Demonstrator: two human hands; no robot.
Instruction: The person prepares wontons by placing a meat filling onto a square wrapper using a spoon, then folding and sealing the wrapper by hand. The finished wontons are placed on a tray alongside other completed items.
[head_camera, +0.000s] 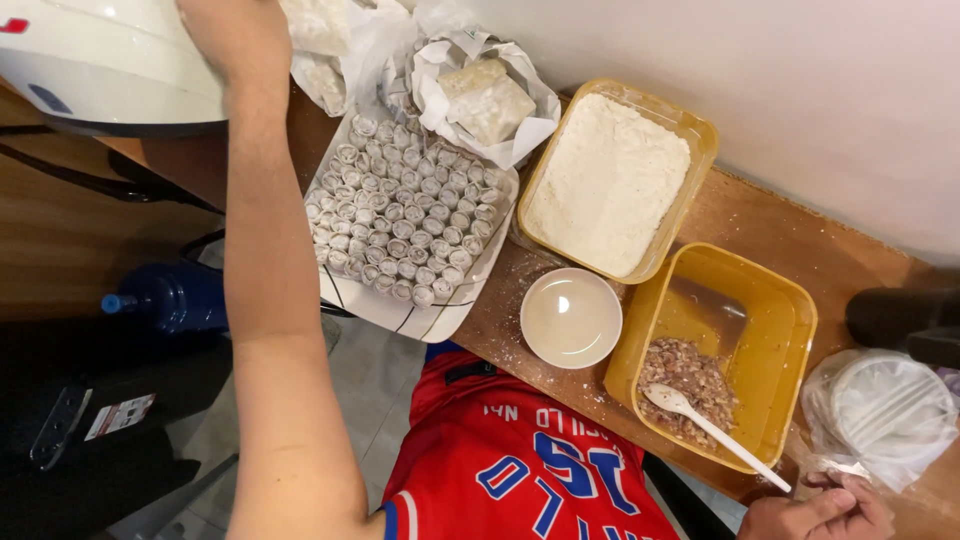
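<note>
Left hand (225, 40) reaches up beyond the dumpling tray (405, 205); grip cannot be told. Right hand (825, 508), loosely curled, pinches the clear plastic bag (880, 415). Tray nearly full; meat filling (685, 385) remains in yellow tub (775, 330), right of tray.

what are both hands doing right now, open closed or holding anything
Left hand: raised to the top edge of the frame by a white appliance, fingers cut off, cannot be told.
Right hand: closed, fingers pinching the edge of a clear plastic bag.
</note>
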